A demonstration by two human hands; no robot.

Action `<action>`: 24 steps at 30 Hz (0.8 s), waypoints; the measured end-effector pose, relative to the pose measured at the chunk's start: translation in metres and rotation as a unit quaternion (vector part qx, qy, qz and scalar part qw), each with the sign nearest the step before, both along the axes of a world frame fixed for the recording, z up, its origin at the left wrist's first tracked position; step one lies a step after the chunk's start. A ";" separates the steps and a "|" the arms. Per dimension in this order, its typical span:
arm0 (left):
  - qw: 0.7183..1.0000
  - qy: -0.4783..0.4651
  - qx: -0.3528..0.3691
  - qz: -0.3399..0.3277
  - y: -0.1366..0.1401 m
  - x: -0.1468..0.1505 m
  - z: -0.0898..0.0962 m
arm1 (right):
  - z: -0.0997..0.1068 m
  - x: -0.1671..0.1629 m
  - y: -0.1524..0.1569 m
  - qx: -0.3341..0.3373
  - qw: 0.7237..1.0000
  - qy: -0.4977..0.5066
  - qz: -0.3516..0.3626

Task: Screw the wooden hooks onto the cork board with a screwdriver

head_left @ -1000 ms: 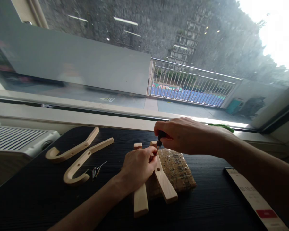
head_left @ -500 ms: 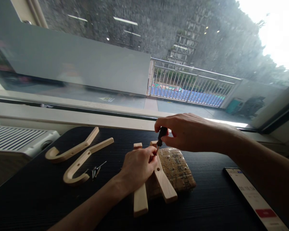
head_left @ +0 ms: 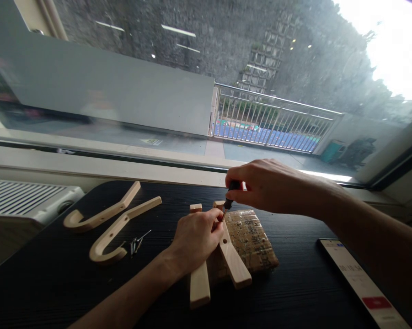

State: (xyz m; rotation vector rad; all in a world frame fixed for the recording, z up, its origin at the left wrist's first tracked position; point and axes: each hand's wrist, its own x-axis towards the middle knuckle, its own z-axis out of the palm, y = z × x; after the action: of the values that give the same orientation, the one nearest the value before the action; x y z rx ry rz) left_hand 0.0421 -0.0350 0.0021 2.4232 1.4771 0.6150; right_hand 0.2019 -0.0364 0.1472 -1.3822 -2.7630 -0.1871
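Observation:
My right hand (head_left: pixel 265 186) is closed around the dark handle of a screwdriver (head_left: pixel 232 193), whose shaft slants down to the upper part of a pale wooden piece (head_left: pixel 236 265). Beside the shaft's tip, the thumb and forefinger of my left hand (head_left: pixel 195 236) press together on that wooden piece; my fingers hide the tip and whatever lies under it. A round hole shows lower in the piece. It rests across a block wrapped in brown tape (head_left: pixel 255 240). A second wooden piece (head_left: pixel 199 290) lies under my left hand, partly covered by it.
Two hook-shaped wooden pieces (head_left: pixel 104 219) (head_left: pixel 111 235) lie on the black table (head_left: pixel 151 292) at left, with several loose screws (head_left: pixel 134 246) beside them. A phone (head_left: pixel 363 283) lies at right. Past the table's far edge are a sill and window; a white radiator (head_left: pixel 30 196) stands left.
My right hand has shifted slightly up and right and turned on the screwdriver handle, tilting it a little rightward. The left hand and the wooden pieces keep their places.

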 end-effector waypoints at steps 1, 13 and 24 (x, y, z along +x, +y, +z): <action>1.000 0.000 0.001 0.000 0.000 0.000 0.000 | 0.000 0.000 0.000 -0.003 1.000 0.005 0.009; 1.000 -0.024 -0.012 -0.007 -0.002 0.001 0.002 | -0.008 0.003 0.005 -0.036 0.998 0.029 0.052; 1.000 -0.016 -0.007 -0.002 -0.003 0.000 0.001 | -0.004 -0.001 -0.002 -0.034 0.999 -0.003 0.034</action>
State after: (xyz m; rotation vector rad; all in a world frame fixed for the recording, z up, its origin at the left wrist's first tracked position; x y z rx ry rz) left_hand 0.0423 -0.0379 0.0034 2.3941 1.4589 0.6371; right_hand 0.2011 -0.0381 0.1428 -1.2999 -2.8417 -0.0945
